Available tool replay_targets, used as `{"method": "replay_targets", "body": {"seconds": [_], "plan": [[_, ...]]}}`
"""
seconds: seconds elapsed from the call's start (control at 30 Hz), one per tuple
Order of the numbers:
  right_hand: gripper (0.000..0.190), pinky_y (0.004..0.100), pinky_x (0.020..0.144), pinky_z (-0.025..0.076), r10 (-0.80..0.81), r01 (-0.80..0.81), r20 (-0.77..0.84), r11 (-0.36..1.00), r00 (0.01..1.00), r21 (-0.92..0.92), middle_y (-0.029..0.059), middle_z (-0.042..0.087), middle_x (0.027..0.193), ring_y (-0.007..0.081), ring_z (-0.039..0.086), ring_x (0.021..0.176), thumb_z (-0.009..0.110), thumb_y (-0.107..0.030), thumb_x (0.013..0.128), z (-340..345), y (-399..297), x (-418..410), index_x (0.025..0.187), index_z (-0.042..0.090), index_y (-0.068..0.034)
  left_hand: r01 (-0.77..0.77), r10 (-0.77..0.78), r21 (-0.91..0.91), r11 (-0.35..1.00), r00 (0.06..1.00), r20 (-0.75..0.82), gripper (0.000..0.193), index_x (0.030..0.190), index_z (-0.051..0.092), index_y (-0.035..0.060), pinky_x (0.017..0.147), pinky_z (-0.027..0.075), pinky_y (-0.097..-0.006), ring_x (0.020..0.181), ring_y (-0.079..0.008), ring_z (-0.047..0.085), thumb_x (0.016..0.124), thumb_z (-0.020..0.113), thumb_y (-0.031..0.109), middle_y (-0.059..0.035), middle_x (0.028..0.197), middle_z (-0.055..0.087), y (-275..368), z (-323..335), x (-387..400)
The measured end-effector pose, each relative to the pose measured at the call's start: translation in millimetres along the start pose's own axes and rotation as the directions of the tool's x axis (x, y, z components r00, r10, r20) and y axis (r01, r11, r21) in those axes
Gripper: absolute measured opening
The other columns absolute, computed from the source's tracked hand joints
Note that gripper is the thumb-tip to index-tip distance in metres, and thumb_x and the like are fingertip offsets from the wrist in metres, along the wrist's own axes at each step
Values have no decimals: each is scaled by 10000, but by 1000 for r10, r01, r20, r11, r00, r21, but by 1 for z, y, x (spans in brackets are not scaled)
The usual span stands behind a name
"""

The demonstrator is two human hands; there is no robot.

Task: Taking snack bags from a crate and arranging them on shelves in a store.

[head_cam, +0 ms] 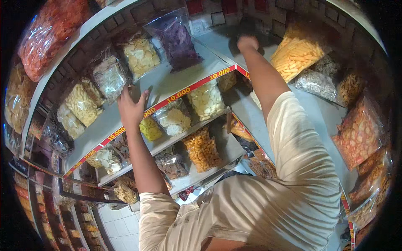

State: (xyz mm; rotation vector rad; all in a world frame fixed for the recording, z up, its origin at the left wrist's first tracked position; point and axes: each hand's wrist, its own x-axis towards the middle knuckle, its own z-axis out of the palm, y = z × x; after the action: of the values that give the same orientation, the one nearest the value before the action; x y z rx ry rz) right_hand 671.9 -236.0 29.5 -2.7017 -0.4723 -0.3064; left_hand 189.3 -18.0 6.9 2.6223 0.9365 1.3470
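My left hand (132, 106) is at the front of a grey shelf (157, 82), fingers spread, its fingertips beside a clear bag of pale crackers (110, 77). Whether the fingers touch that bag is not clear. My right hand (248, 43) reaches to the back corner of the adjoining shelf (216, 37); it is blurred, and its fingers and anything in them cannot be made out. Between the hands stand a bag of purple chips (180, 45) and a bag of pale yellow chips (141, 56). Right of my right forearm lies a bag of yellow stick snacks (295, 56).
Red price strips (183, 94) run along the shelf edges. Lower shelves hold bagged snacks, among them orange-brown ones (202, 149) and white ones (207, 100). Bags of spiral-patterned snacks (317, 84) and pink snacks (361, 135) lie at the right. Red bagged snacks (51, 37) sit upper left.
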Motion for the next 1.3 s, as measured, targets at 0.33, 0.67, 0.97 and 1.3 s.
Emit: {"method": "replay_targets", "body": {"seconds": [0.33, 0.67, 0.97, 1.3], "plan": [[395, 464, 971, 566, -189, 173, 91, 972, 978, 162, 208, 666, 1348, 386, 680, 1193, 610, -246, 906, 14, -3, -2, 1227, 742, -58, 37, -32, -56, 998, 997, 72, 637, 1416, 548, 67, 1026, 464, -482, 1193, -411, 603, 898, 731, 391, -206, 1262, 674, -4, 2, 1], [409, 465, 1027, 528, -38, 33, 35, 989, 999, 145, 199, 660, 1367, 364, 627, 1289, 597, -273, 922, 22, 5, -3, 1245, 738, -65, 78, -65, -106, 991, 991, 119, 617, 1395, 561, 74, 1029, 465, -489, 1181, -416, 596, 886, 733, 377, -199, 1244, 680, -15, 9, 3], [404, 455, 1006, 535, -24, 5, 107, 986, 994, 169, 207, 658, 1361, 371, 663, 1225, 581, -259, 928, 19, 20, 1, 1218, 737, -26, 62, -57, -42, 997, 991, 125, 598, 1390, 574, 75, 1065, 454, -485, 1221, -411, 576, 902, 707, 393, -197, 1279, 669, -23, 15, 2], [422, 514, 922, 560, -180, 192, 163, 980, 970, -56, 238, 661, 1345, 392, 647, 1244, 511, -226, 961, -22, 27, -36, 1253, 698, 13, -2, -6, 42, 999, 980, 198, 558, 1357, 620, 99, 1060, 467, -496, 1239, -428, 568, 917, 656, 439, -173, 1313, 666, -20, 9, 2]]}}
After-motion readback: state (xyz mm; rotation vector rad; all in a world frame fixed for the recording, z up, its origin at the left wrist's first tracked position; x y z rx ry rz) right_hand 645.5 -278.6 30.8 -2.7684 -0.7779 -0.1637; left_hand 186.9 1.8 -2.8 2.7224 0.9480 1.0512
